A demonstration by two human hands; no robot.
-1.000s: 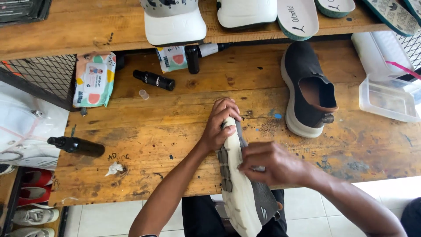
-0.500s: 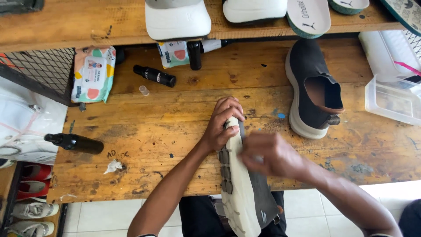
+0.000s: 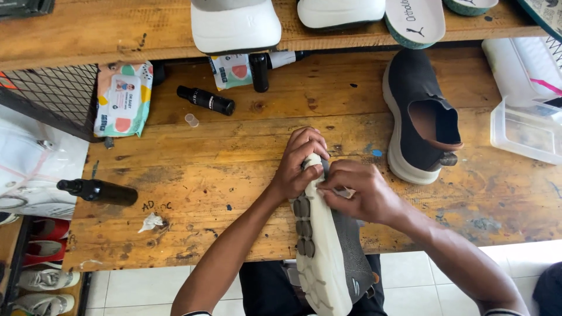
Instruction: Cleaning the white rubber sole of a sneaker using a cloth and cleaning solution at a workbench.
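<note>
While we've got the grey slip-on shoe (image 3: 331, 257) tipped on its side with the off-white sole facing left, our left hand (image 3: 301, 164) is wrapped tight around the toe end, fingers curled over the tip. Our right hand (image 3: 357, 193) is clamped on the same shoe just behind that, thumb and fingers pinching at the edge where the sole meets the upper, so both hands are touching each other up there. The toe sits over the wooden workbench (image 3: 234, 193) and the heel hangs off the front edge above our lap. Off to the right, well apart from our hands, the matching black slip-on shoe (image 3: 418, 117) lies on the bench, with a clear plastic container (image 3: 527, 131) beside it. To the left there's a dark bottle (image 3: 99, 191) lying flat, a smaller black bottle (image 3: 206, 100) further back, a pack of wet wipes (image 3: 123, 98) and a crumpled scrap of paper (image 3: 152, 222). Up on the shelf (image 3: 88, 29) at the back sits a white shoe (image 3: 234, 24) and a loose insole (image 3: 414, 20).
</note>
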